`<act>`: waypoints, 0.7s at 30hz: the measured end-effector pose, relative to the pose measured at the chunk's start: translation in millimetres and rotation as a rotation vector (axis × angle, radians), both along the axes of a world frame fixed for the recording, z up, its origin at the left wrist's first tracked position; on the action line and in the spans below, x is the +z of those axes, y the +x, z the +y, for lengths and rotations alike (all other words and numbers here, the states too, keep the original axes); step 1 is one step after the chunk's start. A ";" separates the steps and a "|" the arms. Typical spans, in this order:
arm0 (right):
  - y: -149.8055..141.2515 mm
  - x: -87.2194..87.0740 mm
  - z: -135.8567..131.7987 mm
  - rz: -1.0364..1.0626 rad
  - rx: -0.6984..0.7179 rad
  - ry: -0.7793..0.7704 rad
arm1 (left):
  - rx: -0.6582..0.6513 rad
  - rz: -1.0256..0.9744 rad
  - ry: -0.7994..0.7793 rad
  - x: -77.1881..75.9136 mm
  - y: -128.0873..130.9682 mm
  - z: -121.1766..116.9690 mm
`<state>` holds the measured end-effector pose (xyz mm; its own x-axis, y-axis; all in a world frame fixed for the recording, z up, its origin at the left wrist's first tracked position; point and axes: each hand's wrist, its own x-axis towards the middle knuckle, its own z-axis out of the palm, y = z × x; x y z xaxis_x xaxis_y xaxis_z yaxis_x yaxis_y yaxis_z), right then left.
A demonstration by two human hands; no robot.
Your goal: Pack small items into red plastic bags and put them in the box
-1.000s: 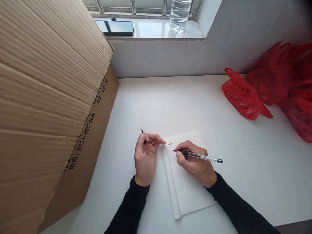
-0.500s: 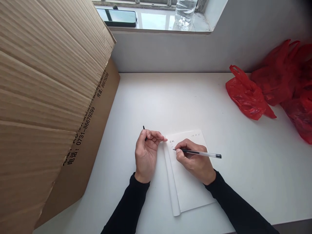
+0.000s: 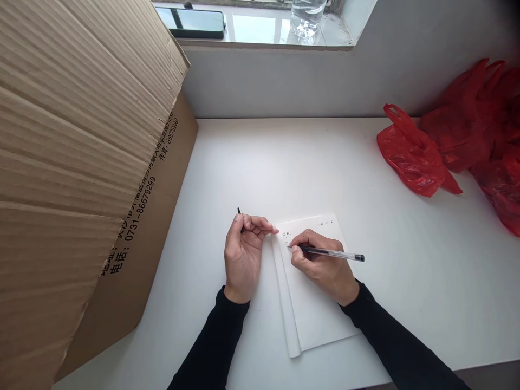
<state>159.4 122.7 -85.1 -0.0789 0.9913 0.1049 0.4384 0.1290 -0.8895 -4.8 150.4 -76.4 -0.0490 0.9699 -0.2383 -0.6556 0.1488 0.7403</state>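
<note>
My right hand (image 3: 325,265) pinches a clear-barrelled black gel pen (image 3: 335,253) near its point. The tip meets the page of a notebook (image 3: 320,314) below a few small handwritten marks at its upper left. More writing shows at the page's upper right. To the left of the notebook, my left hand (image 3: 245,257) rests palm up with curled fingers, its fingertips at the notebook's folded edge. A slim black pen cap (image 3: 239,212) is held between the thumb and fingers, partly hidden.
A large cardboard box (image 3: 162,179) with an open flap stands on the left of the white table (image 3: 284,162). Red plastic bags (image 3: 418,157) lie at the back right. On the windowsill are a phone (image 3: 199,21) and a clear water bottle (image 3: 307,19).
The pen in my right hand has shifted slightly at the page, its back end a little more to the left. My left hand stays in place; the view has moved slightly.
</note>
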 end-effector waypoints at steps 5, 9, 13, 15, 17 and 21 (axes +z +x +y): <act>0.0 2.3 -0.1 0.008 0.015 0.021 | -0.009 0.008 -0.001 0.1 -0.9 -0.2; 1.8 3.1 0.0 0.013 0.008 0.028 | -0.006 0.005 -0.006 0.4 -0.4 0.2; 3.2 2.3 -0.7 0.028 -0.004 0.021 | -0.006 0.003 -0.006 0.0 -0.2 0.4; 3.0 2.0 -0.7 0.035 -0.007 0.011 | -0.005 0.002 -0.004 -0.1 -0.3 0.2; 2.7 1.9 -0.4 0.045 -0.011 -0.003 | -0.004 0.003 -0.003 0.2 -0.5 -0.1; 5.4 1.6 -1.1 0.080 -0.011 -0.025 | -0.005 0.003 -0.003 1.1 -0.5 -0.1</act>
